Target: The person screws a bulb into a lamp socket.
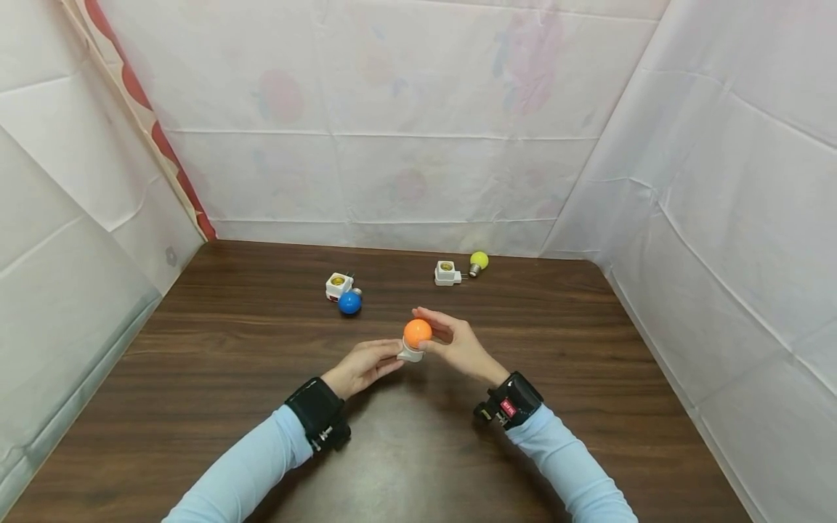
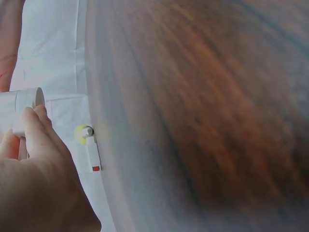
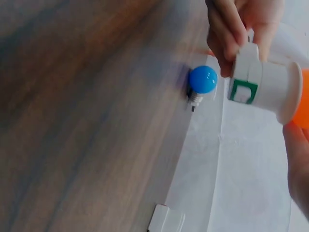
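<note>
Above the table, my left hand [image 1: 362,365] pinches a white plug-in bulb socket [image 1: 410,356] from the left. An orange round bulb [image 1: 417,331] sits in the mouth of that socket. My right hand [image 1: 461,350] grips the orange bulb between its thumb and fingers. In the right wrist view the socket [image 3: 273,84] lies sideways with a green-edged mark on its base, and the orange bulb [image 3: 303,104] meets its rim. The left wrist view shows the left fingers curled round the socket [image 2: 24,99]; the bulb is out of sight there.
Farther back on the brown wooden table [image 1: 216,349], a blue bulb [image 1: 349,302] lies against a second white socket [image 1: 336,286]. To its right, a third socket [image 1: 447,274] lies beside a yellow-green bulb [image 1: 479,260]. White sheeting [image 1: 405,174] encloses the table's back and sides.
</note>
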### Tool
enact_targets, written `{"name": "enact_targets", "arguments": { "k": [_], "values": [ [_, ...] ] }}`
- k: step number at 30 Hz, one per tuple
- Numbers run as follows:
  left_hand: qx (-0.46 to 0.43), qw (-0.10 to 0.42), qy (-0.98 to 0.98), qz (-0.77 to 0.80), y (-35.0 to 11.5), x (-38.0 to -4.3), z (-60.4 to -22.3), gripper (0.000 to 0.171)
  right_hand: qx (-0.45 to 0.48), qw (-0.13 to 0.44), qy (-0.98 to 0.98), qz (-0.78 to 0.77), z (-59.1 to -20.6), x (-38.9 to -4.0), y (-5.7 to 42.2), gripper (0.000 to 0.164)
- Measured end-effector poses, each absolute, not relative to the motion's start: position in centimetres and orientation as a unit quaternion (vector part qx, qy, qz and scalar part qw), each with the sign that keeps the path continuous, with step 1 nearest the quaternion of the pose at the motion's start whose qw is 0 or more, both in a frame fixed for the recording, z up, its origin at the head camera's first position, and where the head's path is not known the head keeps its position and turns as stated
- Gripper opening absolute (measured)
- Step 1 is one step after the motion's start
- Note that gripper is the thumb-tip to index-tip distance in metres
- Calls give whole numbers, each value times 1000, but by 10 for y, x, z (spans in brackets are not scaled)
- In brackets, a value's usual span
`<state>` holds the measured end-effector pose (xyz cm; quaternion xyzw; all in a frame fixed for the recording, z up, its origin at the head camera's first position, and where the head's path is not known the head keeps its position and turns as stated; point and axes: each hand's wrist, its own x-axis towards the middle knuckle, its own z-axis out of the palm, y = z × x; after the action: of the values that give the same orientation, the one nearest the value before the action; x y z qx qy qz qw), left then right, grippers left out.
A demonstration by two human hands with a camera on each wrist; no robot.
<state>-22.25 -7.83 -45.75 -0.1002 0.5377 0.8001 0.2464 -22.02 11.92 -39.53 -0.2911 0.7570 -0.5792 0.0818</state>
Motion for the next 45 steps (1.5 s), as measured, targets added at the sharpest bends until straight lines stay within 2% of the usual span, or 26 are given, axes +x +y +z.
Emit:
{"name": "enact_targets", "arguments": {
  "k": [9, 20, 27, 34, 45],
  "values": [
    [-105, 256, 541, 794, -78, -223, -461, 43, -336, 122, 754, -551, -391, -227, 123, 46],
    [-108, 246, 542, 796, -76, -224, -462, 45, -299, 126, 772, -547, -393, -225, 119, 44],
    [-68, 244, 537, 805, -81, -220, -458, 51, -271, 106, 773, -564, -398, -224, 117, 44],
    [-107, 242, 545, 795, -79, -224, -460, 44, -264, 70, 771, -576, -403, -222, 114, 43],
    [-123, 231, 544, 797, -77, -224, -460, 43, -247, 34, 772, -584, -404, -218, 110, 41]
  ]
}}
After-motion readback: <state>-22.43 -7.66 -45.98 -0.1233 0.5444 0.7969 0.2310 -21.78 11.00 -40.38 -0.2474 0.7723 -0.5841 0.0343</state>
